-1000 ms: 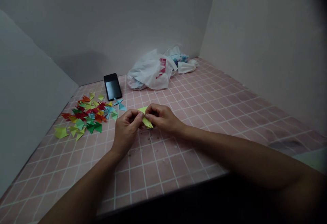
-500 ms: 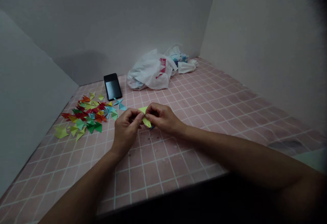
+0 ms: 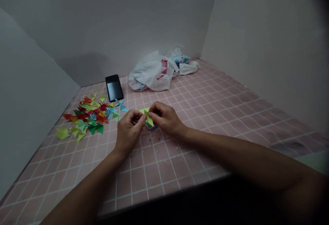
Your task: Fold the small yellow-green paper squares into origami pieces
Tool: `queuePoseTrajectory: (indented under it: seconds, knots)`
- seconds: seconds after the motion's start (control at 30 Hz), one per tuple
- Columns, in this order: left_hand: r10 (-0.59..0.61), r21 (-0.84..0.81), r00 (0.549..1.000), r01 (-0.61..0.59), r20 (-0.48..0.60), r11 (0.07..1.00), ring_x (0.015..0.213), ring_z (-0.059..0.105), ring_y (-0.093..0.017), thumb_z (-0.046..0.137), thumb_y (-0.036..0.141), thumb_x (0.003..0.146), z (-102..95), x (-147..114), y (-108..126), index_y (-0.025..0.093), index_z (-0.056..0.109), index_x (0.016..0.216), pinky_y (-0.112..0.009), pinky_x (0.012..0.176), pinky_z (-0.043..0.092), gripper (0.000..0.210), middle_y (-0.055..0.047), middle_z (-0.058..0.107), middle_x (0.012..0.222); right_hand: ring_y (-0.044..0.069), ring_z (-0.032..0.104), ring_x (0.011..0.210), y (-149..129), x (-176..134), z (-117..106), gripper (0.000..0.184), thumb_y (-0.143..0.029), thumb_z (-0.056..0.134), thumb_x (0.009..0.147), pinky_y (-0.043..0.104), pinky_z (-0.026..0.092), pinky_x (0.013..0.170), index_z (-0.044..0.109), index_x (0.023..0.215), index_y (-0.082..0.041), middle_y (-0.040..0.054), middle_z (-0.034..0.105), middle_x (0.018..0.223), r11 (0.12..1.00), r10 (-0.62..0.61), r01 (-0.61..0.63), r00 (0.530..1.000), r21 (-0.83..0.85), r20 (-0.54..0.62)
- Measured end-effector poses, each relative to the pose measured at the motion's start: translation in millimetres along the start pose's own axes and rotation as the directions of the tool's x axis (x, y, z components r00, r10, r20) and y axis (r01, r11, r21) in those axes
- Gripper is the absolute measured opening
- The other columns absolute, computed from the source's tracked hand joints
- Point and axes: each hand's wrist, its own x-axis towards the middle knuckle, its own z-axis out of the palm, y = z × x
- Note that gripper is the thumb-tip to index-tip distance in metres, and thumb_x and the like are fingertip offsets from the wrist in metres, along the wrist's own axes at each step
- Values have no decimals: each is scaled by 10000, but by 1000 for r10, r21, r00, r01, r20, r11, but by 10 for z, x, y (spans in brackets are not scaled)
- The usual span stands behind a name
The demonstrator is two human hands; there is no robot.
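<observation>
Between both hands is a small folded yellow-green origami paper (image 3: 149, 119), pinched from either side. My left hand (image 3: 130, 127) holds its left edge between thumb and forefinger. My right hand (image 3: 166, 119) grips the right edge the same way. Beneath the folded piece lies a small stack of coloured paper (image 3: 153, 128), showing a pink and blue edge; my hands hide most of it. To the left of my left hand, a cluster of folded paper pieces (image 3: 88, 115) in red, orange, yellow, green and blue is spread on the tablecloth.
The surface has a pink checked tablecloth (image 3: 154, 170). A black phone (image 3: 114, 88) lies behind the folded pieces. White plastic bags (image 3: 151, 71) sit against the back wall, with a crumpled white item (image 3: 188, 68) beside them. Pale walls enclose the left, back and right.
The folded paper has turned in my fingers, and its narrow pointed shape now looks wider. More of the stack beneath it shows. My hands have shifted slightly right.
</observation>
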Motion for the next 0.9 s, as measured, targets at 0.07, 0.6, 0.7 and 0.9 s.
queuePoseTrajectory:
  seconds: [0.07,0.6,0.7,0.9]
  knots:
    - [4,27,1000,-4,5,1000,614,591,-139,670,326,839,3,-7,3,181,641,778,-259,569,473,160,-6,637,709,118,488,666,-3,-8,8,127,-217,571,842,268,377,632,521,730,-183,-17,536,713,1000,-2,2,1000,2,-17]
    - [-14,-145,1000,17,24,989,616,595,-126,617,345,899,-23,27,-39,190,626,914,-259,580,507,156,8,619,765,90,499,524,6,36,-23,170,-293,674,765,234,407,509,551,738,-178,-43,540,640,839,312,-321,945,439,95]
    - [-14,-216,999,22,36,976,683,609,-127,671,348,867,-18,51,-66,198,623,984,-266,627,529,196,0,623,862,69,488,487,10,53,-35,174,-246,708,729,207,393,491,555,714,-164,-44,547,608,661,414,-431,892,615,181]
    - [70,-290,992,-38,103,956,888,640,-150,796,241,732,6,90,-102,224,602,1012,-281,772,550,341,-12,623,1022,75,491,487,-5,66,-57,120,-176,712,744,215,437,497,596,729,-150,-24,569,597,492,445,-506,845,708,296]
